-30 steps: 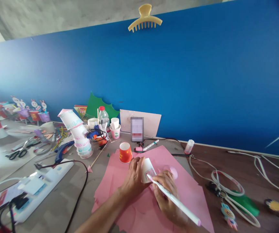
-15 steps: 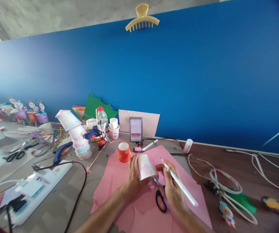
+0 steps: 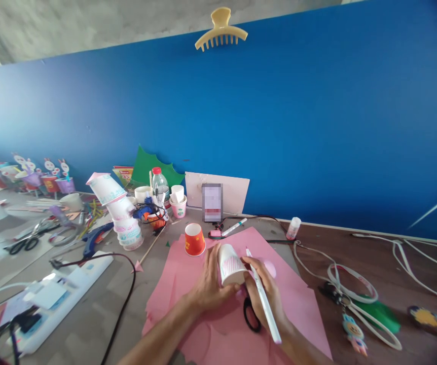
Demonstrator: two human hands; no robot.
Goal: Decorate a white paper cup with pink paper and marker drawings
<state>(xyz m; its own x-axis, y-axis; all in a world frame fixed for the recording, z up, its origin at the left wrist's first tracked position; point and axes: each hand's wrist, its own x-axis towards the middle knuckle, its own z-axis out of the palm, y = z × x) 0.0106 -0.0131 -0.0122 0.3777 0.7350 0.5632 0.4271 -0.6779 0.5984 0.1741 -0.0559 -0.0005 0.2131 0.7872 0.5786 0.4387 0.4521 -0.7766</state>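
Observation:
My left hand (image 3: 211, 284) is closed around the side of a white paper cup (image 3: 230, 263), which lies tilted and has pink slanted strokes drawn on it. Held in my right hand (image 3: 266, 289) is a white marker (image 3: 264, 299), its pink tip pointing up and away from the cup. Fingers of the right hand also touch the cup's right side near the rim. Beneath the hands lie pink paper sheets (image 3: 203, 329). Black-handled scissors (image 3: 252, 315) rest on the paper, their blades hidden by my right hand. A red paper cup (image 3: 194, 240) stands just beyond my left hand.
On the left are a leaning stack of decorated cups (image 3: 121, 218), a blue glue gun (image 3: 94, 239) and a white power strip (image 3: 66, 299) with a black cable. A phone (image 3: 212, 203) leans at the back. Cords and a keychain (image 3: 353, 332) lie right.
My right hand has moved left against the cup, and the marker has swung steeper. The cup has turned slightly, and my left thumb now lies along its near edge.

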